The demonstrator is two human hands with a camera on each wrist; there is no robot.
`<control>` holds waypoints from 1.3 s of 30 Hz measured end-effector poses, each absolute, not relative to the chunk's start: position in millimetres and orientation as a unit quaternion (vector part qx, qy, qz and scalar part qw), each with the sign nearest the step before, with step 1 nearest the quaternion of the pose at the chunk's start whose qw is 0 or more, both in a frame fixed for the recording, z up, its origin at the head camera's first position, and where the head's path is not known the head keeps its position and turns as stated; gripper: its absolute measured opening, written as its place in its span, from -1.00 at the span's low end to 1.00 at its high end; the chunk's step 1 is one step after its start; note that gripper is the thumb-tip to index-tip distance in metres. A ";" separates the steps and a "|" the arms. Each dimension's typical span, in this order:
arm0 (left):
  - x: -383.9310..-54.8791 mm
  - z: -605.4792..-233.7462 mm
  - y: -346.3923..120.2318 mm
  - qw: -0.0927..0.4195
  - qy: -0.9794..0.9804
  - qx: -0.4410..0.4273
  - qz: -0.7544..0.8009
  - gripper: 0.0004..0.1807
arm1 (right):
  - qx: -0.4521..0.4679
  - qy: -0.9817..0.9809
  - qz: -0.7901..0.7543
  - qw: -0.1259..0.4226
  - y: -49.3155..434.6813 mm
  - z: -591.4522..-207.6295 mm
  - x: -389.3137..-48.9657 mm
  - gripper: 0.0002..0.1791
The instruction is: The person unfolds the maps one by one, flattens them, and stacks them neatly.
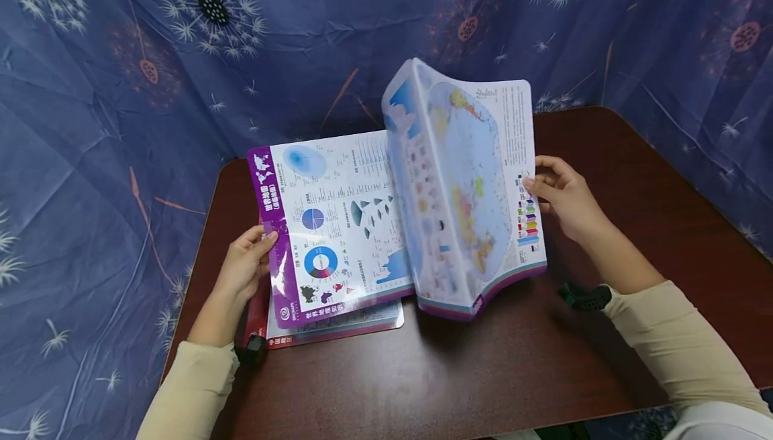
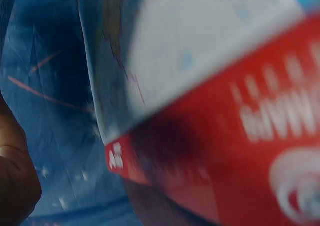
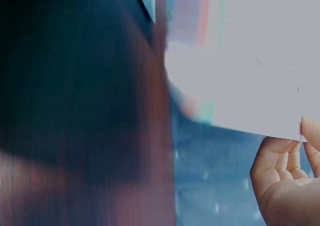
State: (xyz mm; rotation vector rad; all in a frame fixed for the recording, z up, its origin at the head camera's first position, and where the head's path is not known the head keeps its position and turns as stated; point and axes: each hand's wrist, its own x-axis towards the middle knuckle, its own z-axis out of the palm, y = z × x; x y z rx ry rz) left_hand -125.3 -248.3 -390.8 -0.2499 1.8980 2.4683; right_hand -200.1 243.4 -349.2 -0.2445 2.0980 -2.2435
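Observation:
A large laminated world map sheet (image 1: 338, 218) with a purple border is held up over the table, bent along creases near its middle. My left hand (image 1: 244, 262) pinches its left edge between thumb and fingers. At the right edge, my right hand (image 1: 568, 195) pinches the sheet, thumb in front and fingers behind. The left part shows charts; the raised right part shows a pale blue world map. Beneath the left part lies a red-bordered map sheet (image 1: 284, 341), mostly hidden. In the right wrist view, the right hand (image 3: 287, 178) grips the sheet's edge.
The dark brown wooden table (image 1: 362, 400) extends under the sheets. A blue cloth (image 1: 338, 37) with dandelion prints hangs behind and on the left side. Dark bands sit at both wrists below beige sleeves (image 1: 193, 386).

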 end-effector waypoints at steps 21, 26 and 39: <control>-116.2 -389.8 -296.5 -0.050 0.593 -0.087 0.799 -0.78 | 0.137 0.636 -0.746 -0.141 374.6 -386.5 -221.0 -0.59; -115.2 -391.6 -301.9 -0.063 0.585 -0.089 0.804 -0.78 | 0.166 0.684 -0.699 -0.126 376.2 -378.1 -208.8 -0.62; -116.0 -395.0 -307.7 -0.060 0.591 -0.112 0.797 -0.80 | 0.204 0.764 -0.605 -0.093 393.5 -390.0 -211.2 -0.67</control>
